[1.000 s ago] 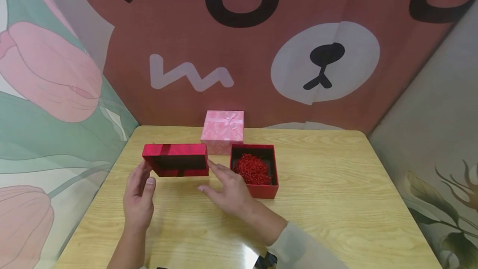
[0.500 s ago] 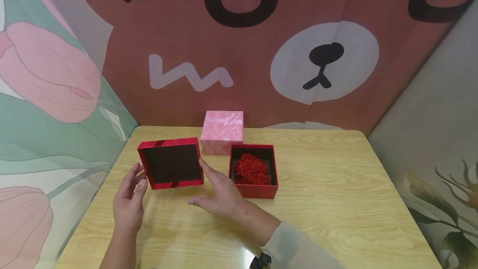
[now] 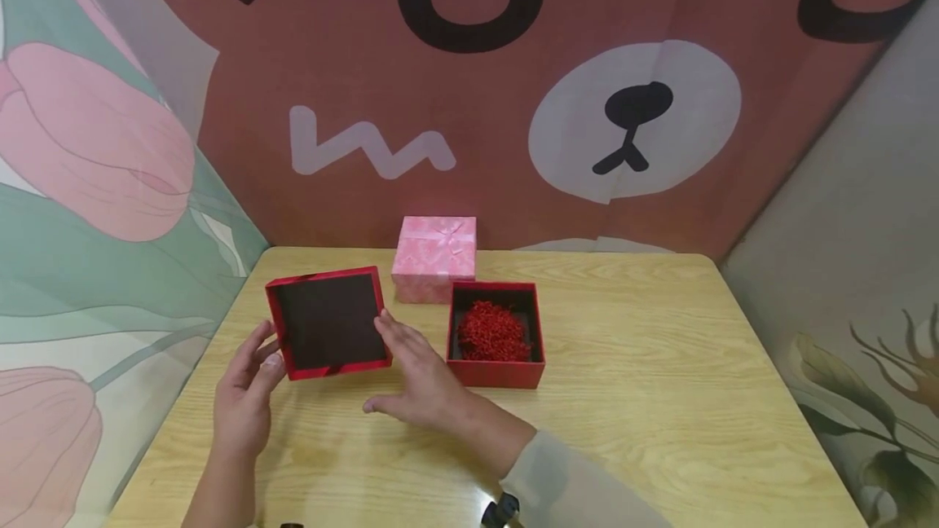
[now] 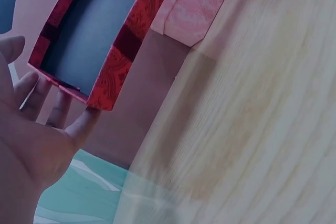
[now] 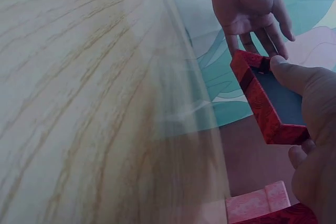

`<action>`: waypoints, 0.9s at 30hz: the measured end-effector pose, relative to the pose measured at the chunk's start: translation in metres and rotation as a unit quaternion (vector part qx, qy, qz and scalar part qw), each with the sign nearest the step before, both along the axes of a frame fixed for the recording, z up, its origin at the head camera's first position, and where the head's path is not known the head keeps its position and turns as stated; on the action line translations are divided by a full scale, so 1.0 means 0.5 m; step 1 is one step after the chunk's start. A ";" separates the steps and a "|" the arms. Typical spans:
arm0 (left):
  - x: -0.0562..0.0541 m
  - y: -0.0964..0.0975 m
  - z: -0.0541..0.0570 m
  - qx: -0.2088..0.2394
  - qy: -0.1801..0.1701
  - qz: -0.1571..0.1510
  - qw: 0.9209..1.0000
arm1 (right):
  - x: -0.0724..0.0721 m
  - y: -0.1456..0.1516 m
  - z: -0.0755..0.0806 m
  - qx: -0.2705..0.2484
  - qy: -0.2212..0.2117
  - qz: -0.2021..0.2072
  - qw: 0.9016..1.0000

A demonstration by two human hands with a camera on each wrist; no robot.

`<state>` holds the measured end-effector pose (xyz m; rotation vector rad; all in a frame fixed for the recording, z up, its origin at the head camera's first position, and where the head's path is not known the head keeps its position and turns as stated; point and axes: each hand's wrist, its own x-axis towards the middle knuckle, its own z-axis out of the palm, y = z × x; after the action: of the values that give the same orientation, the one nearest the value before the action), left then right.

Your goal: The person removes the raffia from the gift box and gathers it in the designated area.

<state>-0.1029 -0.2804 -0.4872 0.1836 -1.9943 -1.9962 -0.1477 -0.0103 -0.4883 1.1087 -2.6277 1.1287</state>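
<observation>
A red box lid (image 3: 333, 323) with a dark inside is held up between my two hands, its hollow side turned toward the head camera. The fingers of my left hand (image 3: 244, 410) touch its left end, and its thumb stands apart. Across from it, the fingers of my right hand (image 3: 433, 383) lie against the right end, fairly straight, thumb spread away from the lid. In the left wrist view, the lid (image 4: 97, 32) rests at extended fingertips. Right of the hands stands the open red box (image 3: 495, 375), with red shredded filler (image 3: 493, 332) inside.
A pink gift box (image 3: 435, 249) with a bow stands behind the red box, near the back of the wooden table (image 3: 645, 381). A bear-print backdrop (image 3: 352, 210) rises right behind the table edge. A dark watch-like object (image 3: 501, 510) shows at the bottom.
The lid has tipped so its dark inside faces the head camera more fully. Both hands have shifted left with it. The red and pink boxes have stayed put.
</observation>
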 end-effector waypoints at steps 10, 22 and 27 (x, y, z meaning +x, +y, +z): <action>-0.010 -0.036 -0.023 -0.037 -0.029 -0.070 0.996 | -0.023 -0.019 -0.033 -0.004 0.018 -0.036 0.999; -0.053 -0.069 -0.046 -0.160 -0.013 -0.113 0.981 | -0.045 -0.049 -0.060 -0.023 0.004 -0.065 0.998; -0.064 -0.086 -0.057 -0.206 -0.036 -0.121 0.970 | -0.054 -0.063 -0.067 -0.009 -0.011 -0.074 0.997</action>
<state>-0.1348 -0.3235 -0.5158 -0.0887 -2.5274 -1.6699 -0.1749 -0.0420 -0.5218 0.8854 -2.6603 1.1379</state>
